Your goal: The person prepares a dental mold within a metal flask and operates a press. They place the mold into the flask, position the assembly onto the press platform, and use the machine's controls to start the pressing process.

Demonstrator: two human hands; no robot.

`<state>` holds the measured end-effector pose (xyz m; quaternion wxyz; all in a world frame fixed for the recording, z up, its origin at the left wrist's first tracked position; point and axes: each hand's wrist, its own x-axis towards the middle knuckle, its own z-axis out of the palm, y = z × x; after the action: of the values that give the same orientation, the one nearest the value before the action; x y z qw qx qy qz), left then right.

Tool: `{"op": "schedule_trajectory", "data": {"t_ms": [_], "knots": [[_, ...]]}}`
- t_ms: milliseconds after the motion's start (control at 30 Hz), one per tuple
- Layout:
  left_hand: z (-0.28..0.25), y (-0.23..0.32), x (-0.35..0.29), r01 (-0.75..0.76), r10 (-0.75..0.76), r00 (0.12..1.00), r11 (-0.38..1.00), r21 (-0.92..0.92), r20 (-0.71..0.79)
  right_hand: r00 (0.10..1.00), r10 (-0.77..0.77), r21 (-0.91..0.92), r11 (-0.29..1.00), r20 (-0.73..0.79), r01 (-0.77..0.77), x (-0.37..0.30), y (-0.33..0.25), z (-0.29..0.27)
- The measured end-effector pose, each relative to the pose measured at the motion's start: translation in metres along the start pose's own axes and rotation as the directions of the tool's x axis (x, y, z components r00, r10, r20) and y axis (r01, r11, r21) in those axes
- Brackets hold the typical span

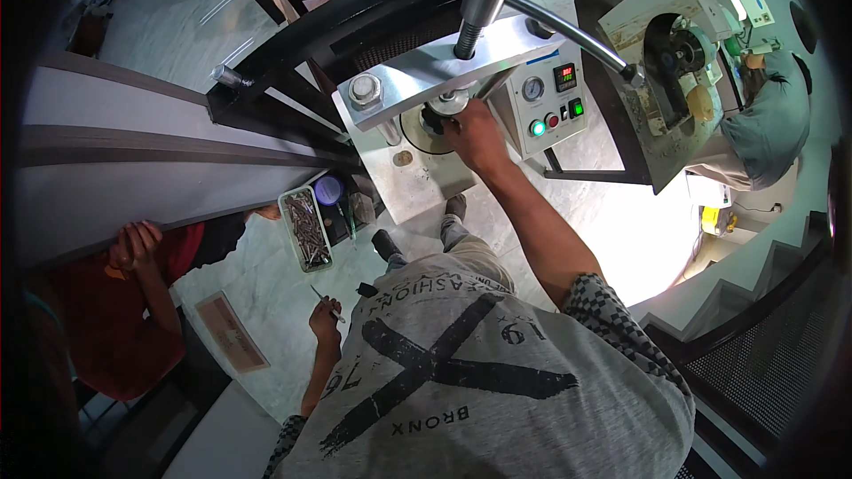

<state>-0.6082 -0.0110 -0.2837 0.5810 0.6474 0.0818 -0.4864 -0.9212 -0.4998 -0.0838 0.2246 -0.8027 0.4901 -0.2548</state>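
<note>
My right hand [479, 137] reaches under the steel crossbar [417, 75] of a bench press. Its fingers close on a black knob [432, 120] below the metal plunger [450, 103]; they partly hide it. Under that lies a round opening [413, 135] in the white press body [382, 168]. Down by my left side, my left hand [325, 321] is closed round a slim, pointed metal tool [334, 310], its kind too small to tell. A threaded screw [467, 38] with a long crossing handle [559, 22] rises from the crossbar.
The control box [541, 102] has a gauge, a display and a lit green button. A tray of metal pieces [307, 226] and a purple-lidded tub [328, 189] stand left. A person in red [115, 319] is at left; another [772, 124] works at a machine [661, 71] on the right.
</note>
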Motion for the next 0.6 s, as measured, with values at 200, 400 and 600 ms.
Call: {"op": "schedule_trajectory", "data": {"t_ms": [200, 400, 600], "knots": [[0.022, 0.012, -0.009, 0.033, -0.025, 0.991, 0.998, 0.059, -0.128, 0.968, -0.166, -0.108, 0.976, 0.190, 0.188, -0.046, 0.020, 0.021], [0.037, 0.022, -0.013, 0.021, -0.004, 0.993, 0.989, 0.146, -0.119, 0.990, 0.098, 0.176, 0.978, 0.105, -0.116, -0.071, -0.007, -0.014], [0.030, 0.025, 0.004, 0.013, -0.006, 0.999, 0.973, 0.231, -0.031, 0.971, 0.078, -0.006, 0.997, 0.225, -0.078, -0.099, -0.031, 0.070]]}}
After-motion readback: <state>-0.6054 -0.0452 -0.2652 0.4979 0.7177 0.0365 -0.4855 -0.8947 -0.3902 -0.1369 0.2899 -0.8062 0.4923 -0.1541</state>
